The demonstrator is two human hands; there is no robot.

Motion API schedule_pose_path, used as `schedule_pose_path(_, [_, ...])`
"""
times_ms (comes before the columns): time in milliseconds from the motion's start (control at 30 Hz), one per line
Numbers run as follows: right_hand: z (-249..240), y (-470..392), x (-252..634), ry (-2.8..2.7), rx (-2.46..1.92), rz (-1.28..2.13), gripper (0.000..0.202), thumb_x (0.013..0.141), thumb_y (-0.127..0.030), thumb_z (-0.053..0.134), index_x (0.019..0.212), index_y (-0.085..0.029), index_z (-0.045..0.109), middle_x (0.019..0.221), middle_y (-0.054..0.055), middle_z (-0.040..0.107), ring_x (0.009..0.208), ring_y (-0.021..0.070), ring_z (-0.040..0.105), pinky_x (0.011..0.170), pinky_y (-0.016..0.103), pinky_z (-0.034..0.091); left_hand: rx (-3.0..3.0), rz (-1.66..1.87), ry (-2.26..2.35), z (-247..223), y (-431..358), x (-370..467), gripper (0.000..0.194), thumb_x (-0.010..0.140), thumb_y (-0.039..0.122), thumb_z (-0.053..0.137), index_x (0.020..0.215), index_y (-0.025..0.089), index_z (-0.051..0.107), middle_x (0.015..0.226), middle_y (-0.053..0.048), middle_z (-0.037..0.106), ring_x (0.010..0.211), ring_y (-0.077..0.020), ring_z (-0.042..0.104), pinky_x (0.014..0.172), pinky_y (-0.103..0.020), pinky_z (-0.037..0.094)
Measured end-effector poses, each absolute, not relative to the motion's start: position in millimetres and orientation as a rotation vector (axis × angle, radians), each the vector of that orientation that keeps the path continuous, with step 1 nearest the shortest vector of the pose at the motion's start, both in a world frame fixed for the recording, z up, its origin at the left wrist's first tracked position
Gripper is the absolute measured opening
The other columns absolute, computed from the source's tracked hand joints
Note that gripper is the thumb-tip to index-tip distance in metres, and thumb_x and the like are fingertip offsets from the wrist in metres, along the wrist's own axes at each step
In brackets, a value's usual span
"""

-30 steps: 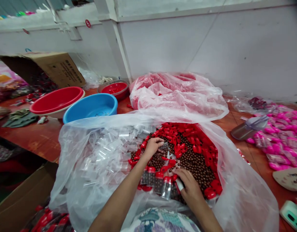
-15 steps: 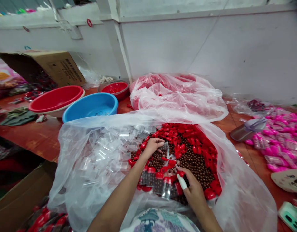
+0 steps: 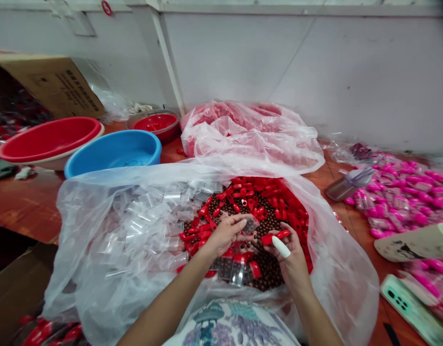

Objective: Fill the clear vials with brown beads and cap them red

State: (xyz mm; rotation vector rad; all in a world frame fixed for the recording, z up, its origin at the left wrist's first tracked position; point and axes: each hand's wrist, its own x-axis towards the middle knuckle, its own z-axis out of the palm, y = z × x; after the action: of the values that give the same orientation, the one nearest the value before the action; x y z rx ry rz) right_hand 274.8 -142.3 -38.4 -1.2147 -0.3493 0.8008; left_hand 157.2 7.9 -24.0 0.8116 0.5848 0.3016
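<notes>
Left hand [image 3: 227,234] pinching 1 clear vial [image 3: 249,224] above the brown beads [image 3: 279,240], mouth toward the right, long axis near level. Right hand [image 3: 291,257] closed on 1 red cap [image 3: 275,237], white cot on the forefinger, cap lying crosswise just beside the vial. Best done, probably, by squaring cap to mouth, axes in line, then pressing straight on, vial kept level against spilling.

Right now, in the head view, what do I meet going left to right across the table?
Red basin → blue basin → left hand holding a clear vial → right hand holding a red cap → grey scoop → pink packets.
</notes>
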Motion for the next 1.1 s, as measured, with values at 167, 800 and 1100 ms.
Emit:
schedule_pose_path(167, [-26.4,-142.8,276.9,-0.322,-1.177,0.733,0.028,0.067,-0.027,0.070,0.087,-0.023,0.050,0.097,0.003,0.062,0.088,0.0199,0.063,0.083,0.043,0.050,0.759,0.282,0.552,-21.0,-23.8,148.5,0.033,0.075,0.032,0.066,0.104,0.018,0.058,0.096,-0.007,0.064,0.082,-0.0168,0.063,0.080,-0.042,0.053])
schedule_pose_path(800, [-18.5,-161.2,281.8,-1.026,-1.670,0.533,0.025,0.078,-0.031,0.062,0.102,-0.025,0.068,0.101,0.004,0.065,0.095,0.0208,0.059,0.087,0.037,0.045,0.963,0.341,0.662,-22.2,-51.6,139.0,0.042,0.072,0.035,0.065,0.111,0.018,0.060,0.115,-0.008,0.058,0.100,-0.0228,0.056,0.075,-0.036,0.055])
schedule_pose_path(1100, [-12.4,-164.5,272.9,-0.554,-1.533,0.922,0.039,0.078,-0.041,0.059,0.113,-0.023,0.061,0.075,0.001,0.067,0.059,0.0137,0.057,0.051,0.025,0.047,1.034,0.344,0.632,-23.4,-50.6,137.2,0.038,0.076,0.032,0.061,0.112,0.019,0.060,0.118,-0.009,0.058,0.102,-0.0226,0.056,0.077,-0.034,0.054])
